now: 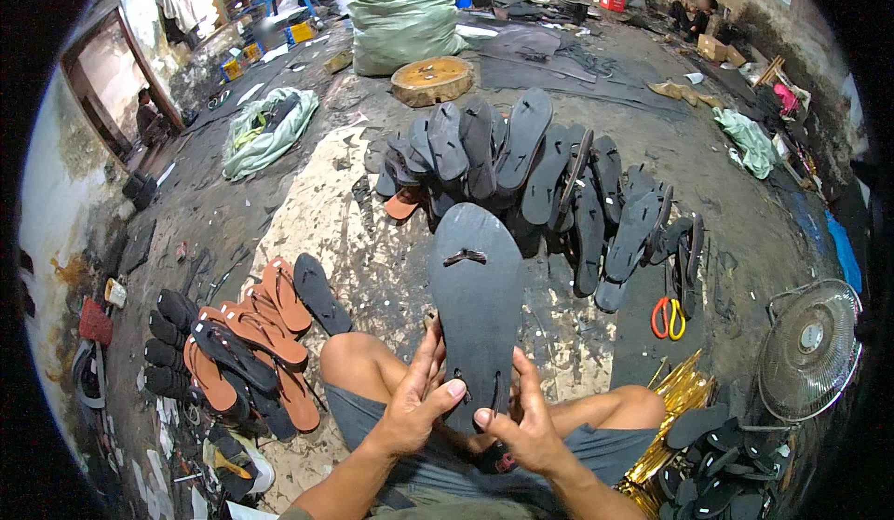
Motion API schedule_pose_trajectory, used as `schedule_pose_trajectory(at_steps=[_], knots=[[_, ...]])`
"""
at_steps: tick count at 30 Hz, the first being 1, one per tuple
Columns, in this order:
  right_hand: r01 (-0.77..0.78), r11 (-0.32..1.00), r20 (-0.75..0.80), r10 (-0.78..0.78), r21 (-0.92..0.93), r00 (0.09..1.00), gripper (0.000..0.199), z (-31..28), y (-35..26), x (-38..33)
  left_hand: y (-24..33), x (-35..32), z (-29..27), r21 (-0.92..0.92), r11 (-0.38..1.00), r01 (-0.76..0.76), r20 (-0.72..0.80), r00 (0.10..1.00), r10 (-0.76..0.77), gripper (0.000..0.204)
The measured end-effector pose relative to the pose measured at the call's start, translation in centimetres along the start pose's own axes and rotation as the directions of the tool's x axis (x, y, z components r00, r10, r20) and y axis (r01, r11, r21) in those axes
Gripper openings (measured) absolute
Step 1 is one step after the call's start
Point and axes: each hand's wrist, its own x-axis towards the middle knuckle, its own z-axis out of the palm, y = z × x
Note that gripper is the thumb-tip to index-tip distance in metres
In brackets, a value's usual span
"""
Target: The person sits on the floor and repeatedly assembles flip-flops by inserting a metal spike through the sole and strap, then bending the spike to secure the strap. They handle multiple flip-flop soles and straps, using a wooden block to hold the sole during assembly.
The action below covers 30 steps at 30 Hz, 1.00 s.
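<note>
A dark grey flip-flop [478, 301] stands upright before me, its wide end pointing away and its flat face turned to me. A short black strap piece shows near the wide end, and two dark slots with strap ends sit lower down. My left hand [417, 406] grips the lower left edge, thumb on the flat face beside a slot. On the opposite edge, my right hand [529, 432] holds the narrow end, its thumb pressed near the bottom. Fingers behind the flip-flop are partly hidden.
Dark flip-flops [526, 143] stand in an arc beyond. Brown and black pairs [251, 334] lie at left. Scissors [668, 319] with red and yellow handles, gold strips [666, 427], a fan [810, 350] and a black sandal pile [722, 464] are at right. Farther off: a round wooden block [432, 81] and green sack [405, 27].
</note>
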Motion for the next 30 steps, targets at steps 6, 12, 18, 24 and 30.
schedule_pose_trajectory(at_steps=[6, 12, 18, 24, 30], knots=[[-0.253, 0.883, 0.023, 0.266, 0.395, 0.964, 0.083, -0.5, -0.2, 1.4, -1.6, -0.4, -0.2, 0.065, 0.997, -0.039, 0.004, 0.999, 0.039, 0.093], [0.143, 0.985, -0.150, -0.157, -0.100, 0.976, 0.081, 0.4, 3.1, 2.2, -0.4, 0.1, -0.3, 0.086, 0.995, -0.045, 0.049, 0.998, 0.041, 0.106], [0.441, 0.888, -0.210, -0.459, -0.131, 0.863, 0.094, 1.1, 1.8, 3.4, 0.1, 3.6, 0.1, -0.220, 0.918, -0.331, -0.151, 0.941, 0.303, 0.087], [-0.005, 0.899, -0.139, -0.062, -0.438, 0.988, 0.071, -2.3, 4.7, 8.1, 0.7, 7.6, -1.4, -0.112, 0.974, -0.197, -0.147, 0.973, 0.180, 0.068], [-0.183, 0.389, -0.207, -0.021, -0.903, 0.978, 0.056, -16.8, 8.6, 8.1, 4.2, 6.6, -10.9, 0.350, 0.937, 0.007, -0.408, 0.901, 0.146, 0.074]])
